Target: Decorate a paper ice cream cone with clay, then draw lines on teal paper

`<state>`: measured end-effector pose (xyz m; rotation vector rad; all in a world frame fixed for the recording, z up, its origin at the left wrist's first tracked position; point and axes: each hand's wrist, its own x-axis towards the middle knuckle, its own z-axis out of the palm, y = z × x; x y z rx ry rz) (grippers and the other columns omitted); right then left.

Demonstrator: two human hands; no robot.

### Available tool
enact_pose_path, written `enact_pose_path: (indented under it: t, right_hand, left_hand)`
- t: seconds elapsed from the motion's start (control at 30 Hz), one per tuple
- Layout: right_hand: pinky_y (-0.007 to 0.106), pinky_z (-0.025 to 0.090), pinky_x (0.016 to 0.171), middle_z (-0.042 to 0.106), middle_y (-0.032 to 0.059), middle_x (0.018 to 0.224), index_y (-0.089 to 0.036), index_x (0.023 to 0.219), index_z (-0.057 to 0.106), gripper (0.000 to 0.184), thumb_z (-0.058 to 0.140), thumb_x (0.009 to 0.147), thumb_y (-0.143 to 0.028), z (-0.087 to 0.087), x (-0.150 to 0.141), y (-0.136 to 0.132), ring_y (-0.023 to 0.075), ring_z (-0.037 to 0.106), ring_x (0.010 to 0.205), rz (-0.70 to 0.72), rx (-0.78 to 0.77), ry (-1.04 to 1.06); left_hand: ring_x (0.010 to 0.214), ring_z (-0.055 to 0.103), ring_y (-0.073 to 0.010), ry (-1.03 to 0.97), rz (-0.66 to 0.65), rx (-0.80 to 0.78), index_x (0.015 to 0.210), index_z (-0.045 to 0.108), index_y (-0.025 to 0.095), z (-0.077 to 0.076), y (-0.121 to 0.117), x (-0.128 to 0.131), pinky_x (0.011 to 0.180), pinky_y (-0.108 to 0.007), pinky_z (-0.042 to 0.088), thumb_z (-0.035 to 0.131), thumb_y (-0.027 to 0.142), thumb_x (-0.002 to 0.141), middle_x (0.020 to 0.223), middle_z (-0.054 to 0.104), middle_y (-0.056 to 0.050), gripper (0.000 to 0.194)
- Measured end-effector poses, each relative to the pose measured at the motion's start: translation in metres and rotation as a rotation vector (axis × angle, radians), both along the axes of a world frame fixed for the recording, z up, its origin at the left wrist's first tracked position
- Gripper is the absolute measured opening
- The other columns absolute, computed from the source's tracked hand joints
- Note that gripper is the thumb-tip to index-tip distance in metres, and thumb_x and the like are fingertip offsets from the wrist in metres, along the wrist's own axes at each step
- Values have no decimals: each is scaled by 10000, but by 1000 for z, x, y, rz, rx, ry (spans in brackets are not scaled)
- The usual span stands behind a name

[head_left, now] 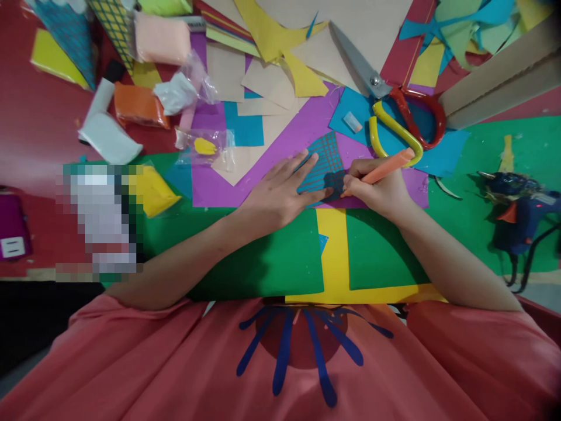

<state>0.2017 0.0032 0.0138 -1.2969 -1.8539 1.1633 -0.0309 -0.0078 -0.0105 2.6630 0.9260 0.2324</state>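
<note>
Under my left hand (280,187) lies a blue piece of paper (323,156) with dark lines across it and crossing reddish lines near its right edge. The fingers of that hand are spread flat and press the piece onto a purple sheet (263,186). My right hand (377,186) is closed around an orange marker (388,166), its tip down at the lower right edge of the blue piece. Just above my right hand rest large scissors (397,96) with one red and one yellow handle, their blades pointing up and left.
At the right sits a blue glue gun (523,213) with its cord. Packets of clay, one orange (139,104) and one yellow (153,190), lie at the left below patterned paper cones (65,35). Paper scraps (464,29) fill the upper right beside a cardboard piece (499,73).
</note>
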Motion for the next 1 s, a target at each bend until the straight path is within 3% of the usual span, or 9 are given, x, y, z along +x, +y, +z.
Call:
enact_pose_path:
  t: [0.17,0.23,0.33,0.53,0.7,1.0]
  right_hand:
    - [257,397,442,574,-20,530,-212,549,544,340,629,858,-326,-4,0,0,92,491,454,-145,17,159]
    - [256,422,424,612,-15,573,-225,651,611,356,584,902,-475,-5,-1,0,92,515,434,-234,4,253]
    - [244,445,392,677,-10,662,-259,814,682,375,582,859,-618,-6,-2,0,100,582,451,-266,-15,340]
    - [221,456,393,711,10,758,-267,851,699,369,602,840,-622,-9,-2,0,129,690,595,-255,-6,278]
    - [227,435,379,693,11,727,-251,811,676,407,594,826,-650,-9,-3,0,133,690,578,-256,-24,262]
    - [234,454,414,679,7,697,-238,788,683,407,593,840,-631,-10,-4,1,125,678,560,-244,-22,270]
  left_hand:
    - [1455,343,-307,10,-17,103,1344,556,328,3,0,1,1171,-520,311,478,244,985,1568,372,-70,377]
    - [1397,434,-276,-6,-42,167,1343,554,328,4,0,3,1158,-495,338,461,217,991,1499,475,-53,381]
    - [1292,542,-252,-29,-95,253,1332,564,289,4,0,4,1108,-474,407,428,184,1000,1385,593,-52,374]
    - [1191,618,-214,-74,-183,294,1251,623,193,8,2,3,1054,-394,471,439,136,984,1250,689,-62,329]
    - [1161,629,-228,-97,-305,192,1198,652,158,15,3,4,1053,-410,477,506,213,942,1232,696,-92,299]
    - [1287,552,-270,19,46,135,1310,588,204,17,14,-2,1077,-478,445,473,239,949,1373,607,-97,380]
